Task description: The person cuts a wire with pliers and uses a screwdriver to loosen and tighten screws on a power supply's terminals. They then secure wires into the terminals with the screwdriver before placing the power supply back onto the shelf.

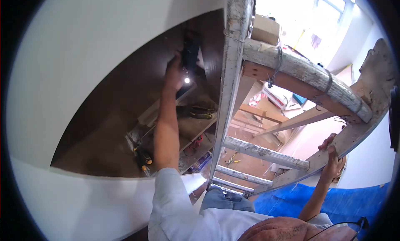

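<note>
My left hand [173,72] is raised into a dark curved opening in the white wall. Its fingers are closed round a dark tool [191,53]; a small bright light glows just below it, and shadow hides the tool's exact kind. Below the hand, a yellow-and-black tool [201,113] lies on a board. Lower left, hand tools with yellow-and-black handles [146,157] rest inside the opening. My right hand [332,162] grips the side rail of a worn, paint-stained wooden ladder [266,152], its fingers wrapped over the edge.
A cardboard box [266,29] sits on the ladder's top. Wire [279,66] is tied round the upper rung. Pliers [232,158] lie on the floor beneath the rungs. Blue sheeting [287,201] spreads at lower right. Red cable [193,146] and a blue box [201,162] are near the opening's edge.
</note>
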{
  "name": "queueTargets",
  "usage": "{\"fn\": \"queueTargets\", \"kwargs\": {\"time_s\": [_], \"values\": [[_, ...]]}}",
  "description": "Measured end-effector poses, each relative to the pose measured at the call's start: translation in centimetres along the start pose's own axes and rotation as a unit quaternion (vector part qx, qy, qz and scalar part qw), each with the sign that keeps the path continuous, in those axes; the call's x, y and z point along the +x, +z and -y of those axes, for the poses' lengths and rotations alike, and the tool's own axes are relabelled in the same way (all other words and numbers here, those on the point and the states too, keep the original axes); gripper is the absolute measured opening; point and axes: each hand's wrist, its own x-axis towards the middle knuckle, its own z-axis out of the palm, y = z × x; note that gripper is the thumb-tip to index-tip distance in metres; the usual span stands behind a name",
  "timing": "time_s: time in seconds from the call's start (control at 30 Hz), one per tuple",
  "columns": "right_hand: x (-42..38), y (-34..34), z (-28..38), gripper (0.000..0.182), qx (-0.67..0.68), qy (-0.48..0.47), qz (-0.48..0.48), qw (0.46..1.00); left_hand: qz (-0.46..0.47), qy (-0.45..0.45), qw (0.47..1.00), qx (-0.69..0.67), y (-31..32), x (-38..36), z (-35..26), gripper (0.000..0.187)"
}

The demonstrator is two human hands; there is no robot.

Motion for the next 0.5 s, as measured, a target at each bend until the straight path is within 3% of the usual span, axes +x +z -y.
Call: {"fn": "queueTargets", "kwargs": {"time_s": [0.03, 0.1, 0.2, 0.23, 0.33, 0.4, 0.5], "values": [[0.0, 0.2, 0.0, 0.080, 0.017, -0.003, -0.003, 1.000, -0.001, 0.010, 1.000, 0.000, 0.3, -0.5, 0.5, 0.050], [0.1, 0.5, 0.0, 0.075, 0.036, -0.006, -0.001, 0.999, -0.102, 0.030, 0.990, -0.089, 1.3, -1.3, 2.9, 0.039], [0.3, 0.4, -0.1, 0.071, 0.024, -0.008, 0.004, 1.000, -0.098, 0.086, 0.968, -0.213, 1.3, -2.1, 4.2, 0.033], [0.2, 0.4, 0.0, 0.066, 0.029, -0.005, 0.003, 1.000, -0.059, 0.087, 0.961, -0.257, 0.9, -2.5, 4.2, 0.035], [0.5, 0.5, 0.0, 0.057, 0.031, -0.018, 0.006, 0.999, -0.137, 0.066, 0.960, -0.236, 2.1, -4.1, 4.1, 0.035], [0.6, 0.1, -0.3, 0.057, 0.019, -0.018, 0.012, 1.000, -0.117, 0.048, 0.959, -0.254, 3.4, -5.6, 3.6, 0.035], [0.6, 0.5, 0.3, 0.058, 0.010, -0.013, 0.011, 1.000, -0.070, 0.104, 0.962, -0.244, 4.7, -6.7, 3.1, 0.037]]}}
